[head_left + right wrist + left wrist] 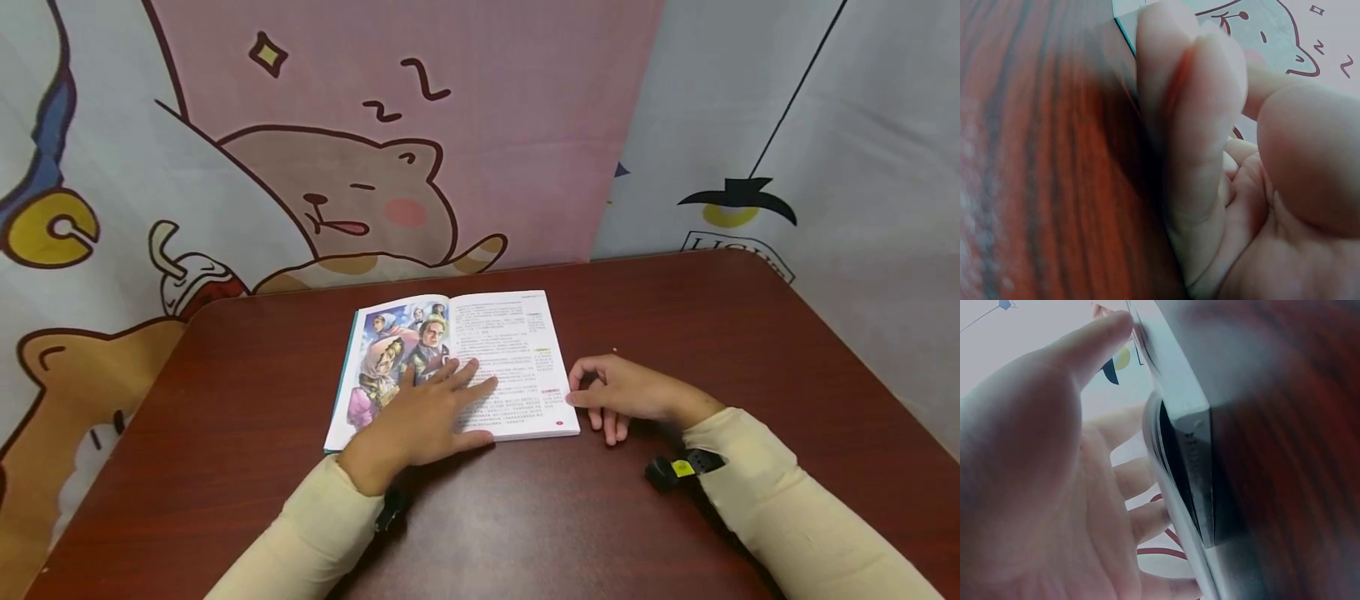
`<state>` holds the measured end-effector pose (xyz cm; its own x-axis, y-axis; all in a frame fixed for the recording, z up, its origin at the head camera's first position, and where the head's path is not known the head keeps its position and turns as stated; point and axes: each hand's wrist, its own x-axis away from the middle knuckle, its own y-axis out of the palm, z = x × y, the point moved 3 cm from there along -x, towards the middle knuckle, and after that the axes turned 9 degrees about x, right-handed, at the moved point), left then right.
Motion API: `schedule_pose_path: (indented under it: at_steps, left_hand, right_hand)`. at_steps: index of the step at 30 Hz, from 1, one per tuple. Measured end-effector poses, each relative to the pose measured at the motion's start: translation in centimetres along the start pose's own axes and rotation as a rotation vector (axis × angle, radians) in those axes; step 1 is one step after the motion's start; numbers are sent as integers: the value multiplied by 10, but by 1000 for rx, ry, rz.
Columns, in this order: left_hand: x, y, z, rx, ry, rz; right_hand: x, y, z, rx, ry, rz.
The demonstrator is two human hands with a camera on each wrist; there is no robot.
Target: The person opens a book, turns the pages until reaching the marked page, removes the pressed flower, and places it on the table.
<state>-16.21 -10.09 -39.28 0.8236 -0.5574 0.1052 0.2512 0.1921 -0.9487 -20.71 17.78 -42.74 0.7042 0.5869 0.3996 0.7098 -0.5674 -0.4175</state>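
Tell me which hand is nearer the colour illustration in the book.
Left. The left hand is spread over the book, overlapping the illustration at lower right in the head view; the right hand is at the outer edge of the right page.

The book pages (501,333) are white, the table (547,525) reddish-brown, the sleeves (795,500) cream.
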Motion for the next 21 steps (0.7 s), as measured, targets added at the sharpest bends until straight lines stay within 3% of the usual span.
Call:
schedule_pose_path:
  at_steps: [21]
  left_hand:
    - [-1, 0, 0, 6, -11, -4]
  right_hand:
    - [-1, -1, 3, -55, 54, -2]
